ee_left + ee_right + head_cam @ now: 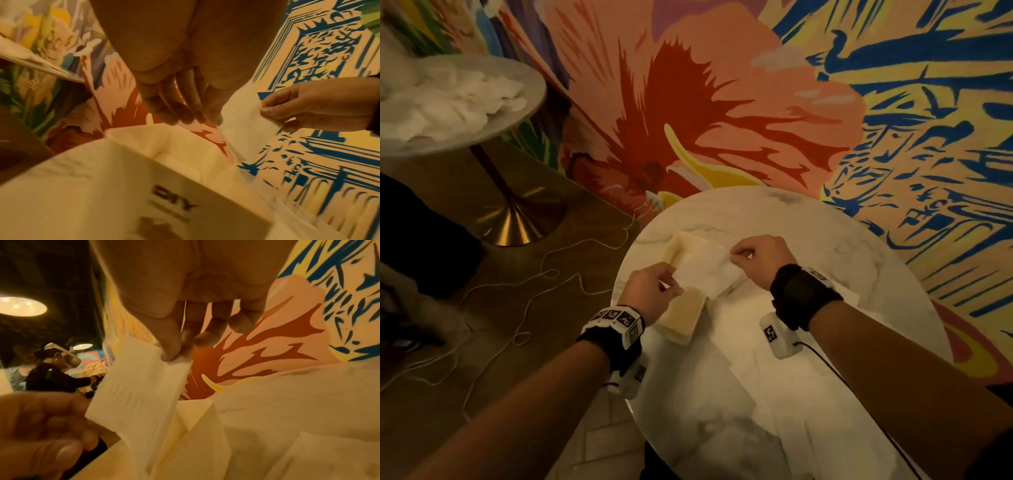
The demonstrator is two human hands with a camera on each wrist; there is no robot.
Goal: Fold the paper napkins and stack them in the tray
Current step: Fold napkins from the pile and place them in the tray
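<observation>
Pinched between thumb and forefinger of the right hand is one corner of a paper napkin; the opposite edge is pinched by the left hand, so the sheet is held spread between them, just above the tray on the bench. Being light, limp and easily torn, it is best taken at corners and creased gently.
</observation>
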